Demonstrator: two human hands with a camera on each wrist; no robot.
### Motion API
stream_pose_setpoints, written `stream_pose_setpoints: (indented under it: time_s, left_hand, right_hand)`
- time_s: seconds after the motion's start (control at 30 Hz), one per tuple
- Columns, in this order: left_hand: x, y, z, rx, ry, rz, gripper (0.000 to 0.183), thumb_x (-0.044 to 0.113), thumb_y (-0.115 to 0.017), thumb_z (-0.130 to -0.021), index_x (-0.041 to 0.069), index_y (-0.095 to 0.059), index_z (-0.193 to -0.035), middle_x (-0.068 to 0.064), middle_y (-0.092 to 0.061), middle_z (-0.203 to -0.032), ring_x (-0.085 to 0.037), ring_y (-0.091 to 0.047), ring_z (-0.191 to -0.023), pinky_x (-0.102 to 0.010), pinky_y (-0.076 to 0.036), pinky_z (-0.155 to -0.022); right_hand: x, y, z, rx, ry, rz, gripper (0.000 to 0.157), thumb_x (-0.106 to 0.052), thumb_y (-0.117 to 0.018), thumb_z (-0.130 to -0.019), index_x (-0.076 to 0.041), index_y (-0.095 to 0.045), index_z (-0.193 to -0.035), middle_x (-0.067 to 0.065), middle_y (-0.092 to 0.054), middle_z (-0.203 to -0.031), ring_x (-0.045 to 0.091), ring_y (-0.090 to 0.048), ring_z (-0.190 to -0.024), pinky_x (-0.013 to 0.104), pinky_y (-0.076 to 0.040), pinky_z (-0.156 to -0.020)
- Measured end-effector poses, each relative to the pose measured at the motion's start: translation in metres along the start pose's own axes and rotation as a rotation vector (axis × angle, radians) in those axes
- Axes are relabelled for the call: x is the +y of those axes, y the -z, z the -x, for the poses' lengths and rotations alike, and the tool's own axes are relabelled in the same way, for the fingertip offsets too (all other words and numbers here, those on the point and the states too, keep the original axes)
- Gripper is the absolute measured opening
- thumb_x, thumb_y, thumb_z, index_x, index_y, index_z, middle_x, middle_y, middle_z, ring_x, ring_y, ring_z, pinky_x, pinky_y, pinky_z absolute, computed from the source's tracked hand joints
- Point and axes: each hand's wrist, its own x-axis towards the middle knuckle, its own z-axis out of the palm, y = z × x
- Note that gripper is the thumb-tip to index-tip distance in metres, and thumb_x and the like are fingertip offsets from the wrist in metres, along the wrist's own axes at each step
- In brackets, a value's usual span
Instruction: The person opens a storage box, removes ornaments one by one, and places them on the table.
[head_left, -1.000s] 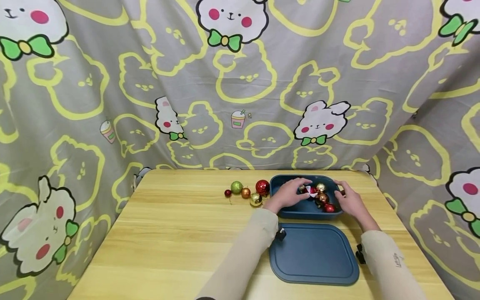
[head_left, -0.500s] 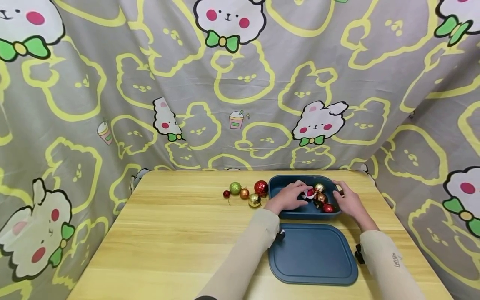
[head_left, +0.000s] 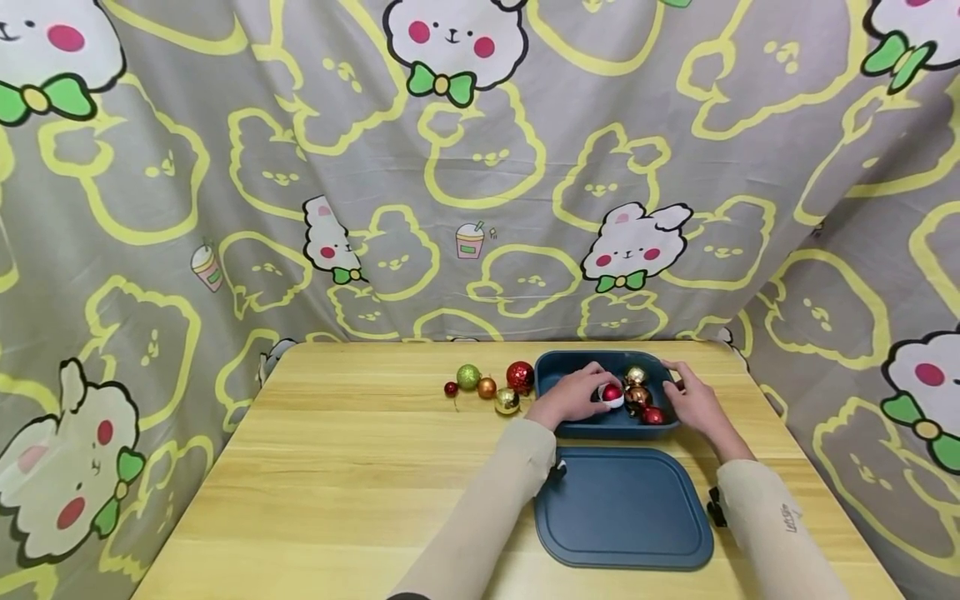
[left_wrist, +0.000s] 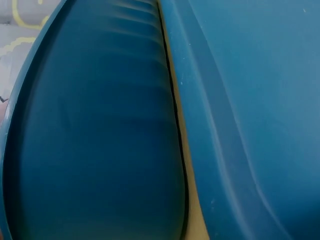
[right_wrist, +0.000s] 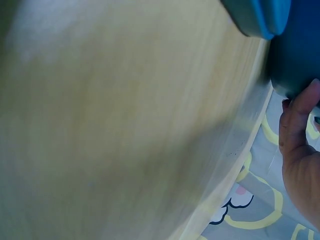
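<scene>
One held bauble [head_left: 611, 393] has apparently turned, five baubles [head_left: 507, 401] outside the box [head_left: 615, 431].

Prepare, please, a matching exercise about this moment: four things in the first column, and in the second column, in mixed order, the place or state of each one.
Column 1
1. green ball
2. flat blue lid
3. left hand
4. right hand

Column 2
A. touching the red-and-white ball inside the blue box
B. on the table, to the left of the blue box
C. gripping the right end of the blue box
D. lying on the table, on the near side of the blue box

Right pairs: 1-B, 2-D, 3-A, 4-C
</scene>
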Motion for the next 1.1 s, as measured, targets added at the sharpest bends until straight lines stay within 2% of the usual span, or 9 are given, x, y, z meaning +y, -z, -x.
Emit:
stream_pose_setpoints:
  time_s: [0.2, 0.3, 0.53, 1.1]
  left_hand:
    - [-0.001, -0.001, -0.002, -0.041, -0.021, -0.021, 0.036, 0.037, -0.067, -0.102, 0.030, -0.062, -0.137, 0.006, -0.057, -0.135, -0.006, -0.060, -0.111, -0.022, -0.050, -0.097]
    - [-0.001, -0.001, -0.002, -0.044, -0.034, -0.025, 0.036, 0.037, -0.067, -0.102, 0.029, -0.062, -0.137, 0.006, -0.059, -0.135, -0.006, -0.060, -0.112, -0.021, -0.050, -0.096]
    - [-0.001, 0.001, -0.001, -0.031, -0.065, 0.015, 0.036, 0.034, -0.066, -0.102, 0.026, -0.062, -0.137, 0.004, -0.059, -0.127, -0.006, -0.058, -0.102, -0.018, -0.049, -0.089]
    - [-0.002, 0.010, 0.003, 0.116, -0.096, 0.250, 0.036, 0.029, -0.071, -0.099, 0.025, -0.062, -0.134, 0.005, -0.058, -0.122, -0.003, -0.060, -0.101, -0.013, -0.053, -0.089]
  right_hand:
    - [0.001, -0.001, -0.001, 0.002, 0.004, 0.007, 0.049, -0.021, -0.041, -0.111, -0.004, -0.037, -0.157, 0.025, -0.061, -0.102, 0.024, -0.055, -0.072, 0.034, -0.046, -0.060]
    - [0.001, -0.001, -0.001, 0.000, 0.001, 0.004, 0.049, -0.021, -0.041, -0.111, -0.004, -0.036, -0.157, 0.025, -0.061, -0.102, 0.024, -0.055, -0.070, 0.035, -0.046, -0.059]
    - [0.002, -0.001, -0.001, -0.002, -0.001, 0.006, 0.049, -0.021, -0.040, -0.112, -0.005, -0.036, -0.157, 0.025, -0.060, -0.102, 0.023, -0.054, -0.068, 0.035, -0.045, -0.058]
    - [0.002, -0.001, -0.001, -0.007, -0.009, 0.015, 0.049, -0.024, -0.040, -0.112, -0.005, -0.036, -0.158, 0.025, -0.060, -0.103, 0.024, -0.054, -0.069, 0.035, -0.045, -0.059]
